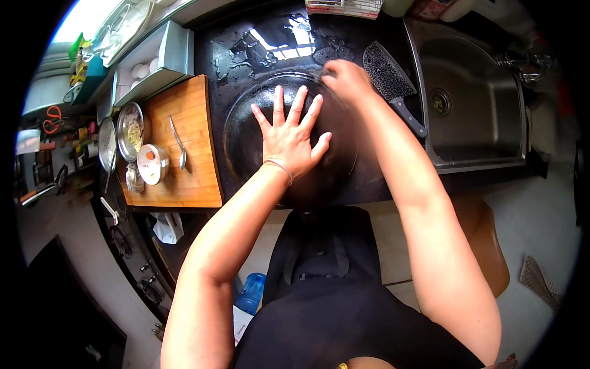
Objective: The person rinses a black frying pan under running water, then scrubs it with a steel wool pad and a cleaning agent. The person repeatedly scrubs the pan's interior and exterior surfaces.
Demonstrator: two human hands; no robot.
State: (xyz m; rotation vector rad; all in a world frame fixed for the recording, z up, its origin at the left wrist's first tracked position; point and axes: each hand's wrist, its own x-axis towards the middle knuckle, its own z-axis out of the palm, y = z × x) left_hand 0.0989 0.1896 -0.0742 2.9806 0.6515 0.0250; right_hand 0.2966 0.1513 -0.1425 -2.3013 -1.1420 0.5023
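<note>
A large round black wok [244,143] lies on the dark wet counter, its domed underside seemingly facing up. Spread flat on it, with the fingers apart, is my left hand [290,133], a thin bracelet at its wrist. My right hand [348,80] is curled at the wok's far right rim and blurred by motion. Whether something small is pinched in its fingers is hard to make out. Just right of that hand lies a cleaver [387,69] with a dark patterned blade and a black handle.
At right is a steel sink [474,97]. A wooden cutting board [198,138] at left carries a spoon [180,152], a patterned bowl [152,163] and a metal bowl of food [133,127]. Behind it stands a box of eggs [177,55]. A dish rack [343,7] is at the far edge.
</note>
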